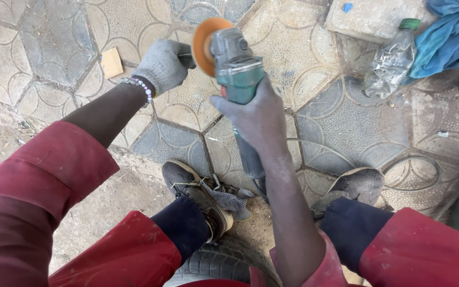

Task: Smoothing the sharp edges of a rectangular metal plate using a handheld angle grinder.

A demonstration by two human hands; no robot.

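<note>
My right hand [256, 114], bare, grips the body of a green and grey angle grinder [236, 66] held above the patterned paving. An orange sanding disc [204, 45] sits on the grinder's head, facing left. My left hand [163, 65] wears a grey knit glove and a bead bracelet. It is closed on a thin dark tool [186, 55] that reaches to the disc's centre. Both arms come out of red sleeves.
My two worn shoes [200, 194] rest on the dusty ground, above a tyre [224, 263] I sit on. A crushed plastic bottle [391, 64] with a green cap, a blue cloth [450, 34] and a stone slab [373, 16] lie at the upper right. A small wooden piece [112, 62] lies left.
</note>
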